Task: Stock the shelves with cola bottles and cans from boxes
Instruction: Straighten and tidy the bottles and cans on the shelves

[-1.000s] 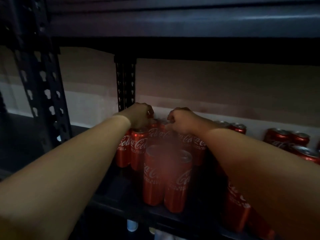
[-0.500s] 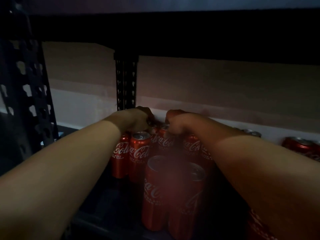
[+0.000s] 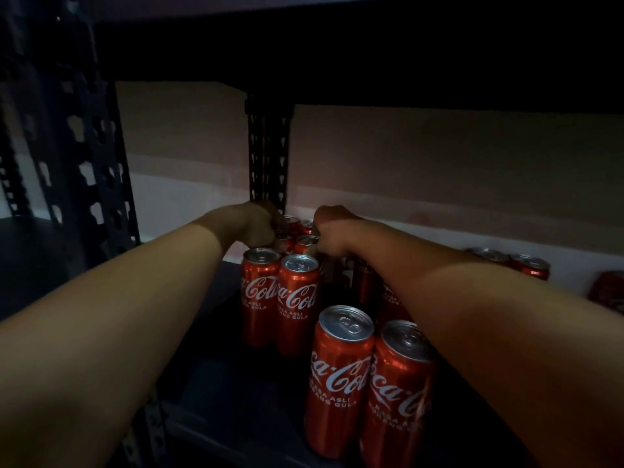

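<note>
Dim, almost unlit. Dark metal rack with perforated uprights: front post at the left edge, back post at the rear left corner of the shelf board. Underside of the upper shelf black across the top. Behind the rack, wall in two bands, dull pinkish-brown above, white below, meeting along a straight line. Faint light from the front only.
</note>
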A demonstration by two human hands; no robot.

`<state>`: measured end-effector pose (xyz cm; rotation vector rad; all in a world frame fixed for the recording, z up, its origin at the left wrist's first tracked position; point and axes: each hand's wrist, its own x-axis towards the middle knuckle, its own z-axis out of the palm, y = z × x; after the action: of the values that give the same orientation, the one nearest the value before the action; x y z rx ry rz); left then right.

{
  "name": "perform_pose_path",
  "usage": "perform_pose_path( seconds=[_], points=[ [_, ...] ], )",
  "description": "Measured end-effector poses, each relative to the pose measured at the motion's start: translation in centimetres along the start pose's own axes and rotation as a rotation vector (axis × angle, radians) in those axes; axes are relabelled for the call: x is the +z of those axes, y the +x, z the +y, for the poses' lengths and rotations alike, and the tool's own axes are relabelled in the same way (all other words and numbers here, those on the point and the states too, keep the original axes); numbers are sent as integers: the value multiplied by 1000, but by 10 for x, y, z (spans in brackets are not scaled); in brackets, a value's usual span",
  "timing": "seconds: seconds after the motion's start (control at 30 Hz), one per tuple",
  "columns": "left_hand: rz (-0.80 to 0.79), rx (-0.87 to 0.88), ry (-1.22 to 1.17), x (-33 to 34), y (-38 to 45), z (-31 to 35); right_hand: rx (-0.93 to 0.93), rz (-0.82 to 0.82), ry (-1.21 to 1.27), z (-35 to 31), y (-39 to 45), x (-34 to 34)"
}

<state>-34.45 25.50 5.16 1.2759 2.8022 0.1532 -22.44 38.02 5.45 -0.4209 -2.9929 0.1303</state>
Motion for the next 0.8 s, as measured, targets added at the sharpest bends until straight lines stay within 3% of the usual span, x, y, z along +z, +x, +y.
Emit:
perform_pose_path(
  seconds=[0.23,0.4,0.63,0.8],
  points=[
    [82,19,-117,-1,-8,11,25,43,77,15,-8,-7],
    [194,131,-282,-6,-15,48,90,75,74,49,-38,-34],
    [93,280,-306,-8,-11,123,226,-23,-93,104,-83,-56],
    [-37,338,-88,4,-3,165,295,-89,-95,132,-97,-48]
  ],
)
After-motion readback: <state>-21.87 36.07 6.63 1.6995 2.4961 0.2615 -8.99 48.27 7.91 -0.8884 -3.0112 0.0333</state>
